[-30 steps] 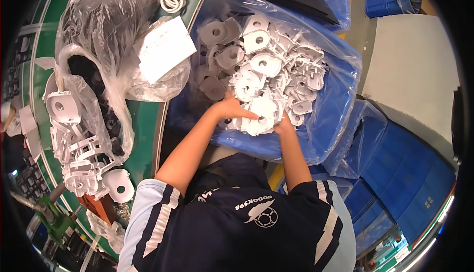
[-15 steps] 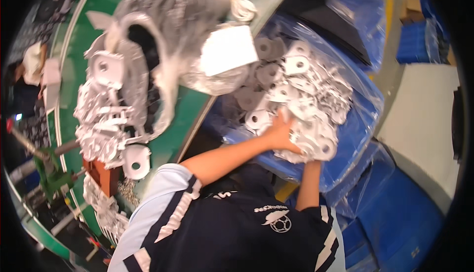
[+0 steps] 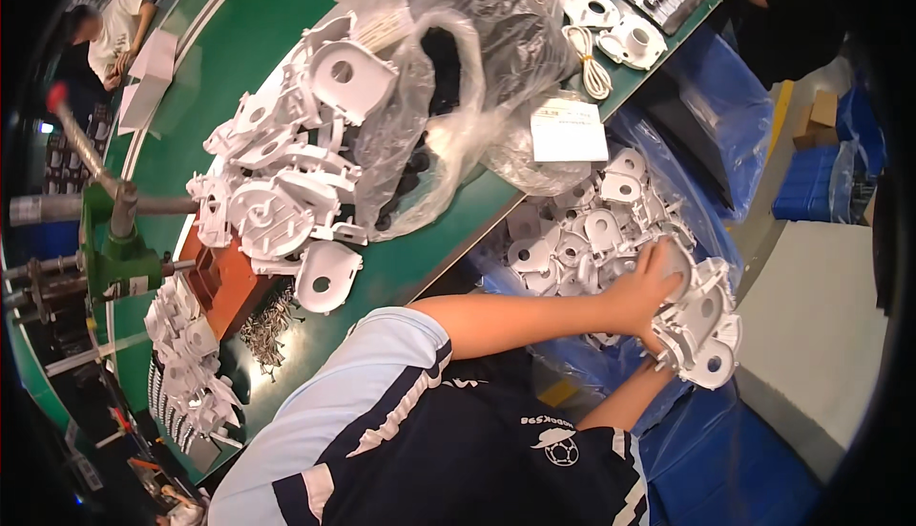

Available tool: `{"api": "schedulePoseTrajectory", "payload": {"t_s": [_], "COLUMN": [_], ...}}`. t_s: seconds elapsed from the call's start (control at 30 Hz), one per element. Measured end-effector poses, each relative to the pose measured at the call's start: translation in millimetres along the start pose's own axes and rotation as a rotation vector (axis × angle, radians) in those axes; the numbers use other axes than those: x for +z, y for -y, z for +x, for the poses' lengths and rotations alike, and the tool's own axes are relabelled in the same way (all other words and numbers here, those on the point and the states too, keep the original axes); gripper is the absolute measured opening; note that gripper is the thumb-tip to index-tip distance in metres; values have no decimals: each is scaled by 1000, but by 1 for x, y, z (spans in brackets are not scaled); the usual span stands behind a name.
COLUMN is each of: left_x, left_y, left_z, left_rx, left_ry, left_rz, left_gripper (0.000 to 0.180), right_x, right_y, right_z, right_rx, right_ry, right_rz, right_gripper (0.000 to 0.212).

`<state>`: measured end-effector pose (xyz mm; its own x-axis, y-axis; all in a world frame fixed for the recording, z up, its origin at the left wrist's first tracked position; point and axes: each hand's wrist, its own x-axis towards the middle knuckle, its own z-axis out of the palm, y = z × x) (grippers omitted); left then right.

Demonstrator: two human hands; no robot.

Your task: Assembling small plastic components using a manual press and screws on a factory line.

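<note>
A clump of white plastic housings (image 3: pixel 704 321) with round holes is held up between my two hands at the near right side of the blue bin. My left hand (image 3: pixel 641 299) grips the clump from the left, fingers bent over its upper side. From below, my right hand (image 3: pixel 660 371) reaches behind the same clump and supports it; its fingers are hidden by the parts. Beneath and beyond lie more white housings (image 3: pixel 572 249) in the blue bin (image 3: pixel 534 335), which has a clear plastic liner.
On the green table (image 3: pixel 420 268) to my left are a heap of white housings (image 3: pixel 277 211), an open clear bag (image 3: pixel 429 163), loose screws (image 3: pixel 270 330), a brown block (image 3: pixel 224 283) and a green press (image 3: pixel 114 240). A white paper (image 3: pixel 570 132) lies near the table edge. Other people are farther off.
The clump has risen out of the pile and moved right with both my hands. My view has shifted, showing more of the table and a person's arm at the far right.
</note>
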<state>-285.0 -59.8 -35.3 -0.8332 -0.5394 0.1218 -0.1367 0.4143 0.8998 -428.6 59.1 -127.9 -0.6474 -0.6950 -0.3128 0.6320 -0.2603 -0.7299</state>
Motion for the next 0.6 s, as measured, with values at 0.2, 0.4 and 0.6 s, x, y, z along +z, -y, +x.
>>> {"api": "schedulePoseTrajectory", "payload": {"t_s": [0.2, 0.4, 0.6], "left_x": [-89, -219, -322], "left_y": [-61, -114, -119], "left_z": [-1, -66, -176], "left_rx": [112, 54, 35], "left_ry": [-186, -495, -874], "left_rz": [57, 420, 452], "left_gripper": [106, 110, 101], "right_x": [108, 265, 436], "right_y": [21, -6, -75], "right_z": [16, 15, -23], "right_rx": [-119, -79, 201], "right_ry": [279, 730, 1244], "right_rz": [53, 216, 361], "right_gripper": [49, 49, 49]}}
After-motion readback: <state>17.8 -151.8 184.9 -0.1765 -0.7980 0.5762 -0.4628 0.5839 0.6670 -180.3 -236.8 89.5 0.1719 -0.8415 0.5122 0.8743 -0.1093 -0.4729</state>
